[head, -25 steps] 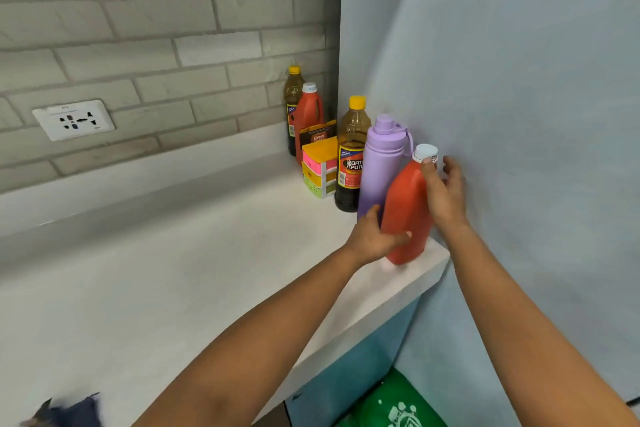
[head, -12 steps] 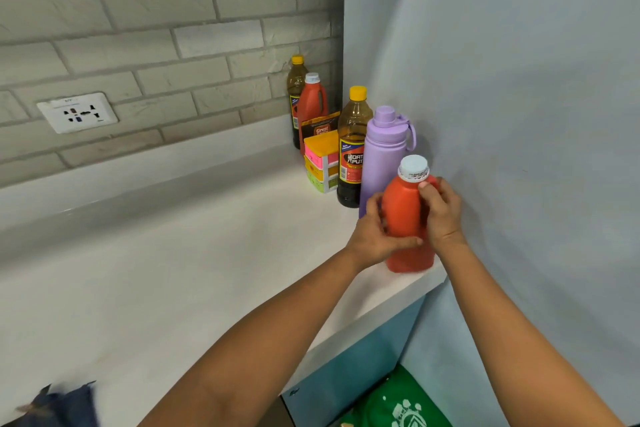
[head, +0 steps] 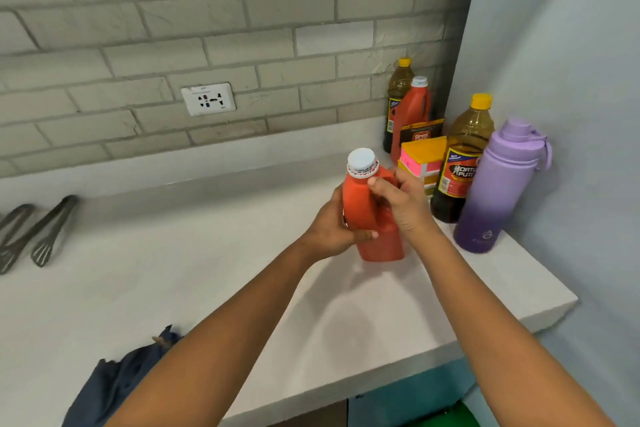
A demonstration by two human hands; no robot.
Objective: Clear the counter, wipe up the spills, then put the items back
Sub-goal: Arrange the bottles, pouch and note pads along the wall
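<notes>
1. Red bottle [head: 375, 215] with a white cap [head: 362, 160], held in both hands above the white counter [head: 173, 270], left of the other bottles.
2. Left hand [head: 334, 225] wrapped round the bottle's left side, fingers curled under it.
3. Right hand [head: 403, 201] gripping the bottle's handle from the right.
4. Purple flask [head: 498, 187] by the blue wall [head: 561, 80], just right of a brown bottle [head: 462, 163].
5. Blue cloth [head: 117, 381] at the near edge.
6. Gray tongs [head: 34, 232] far left.
</notes>
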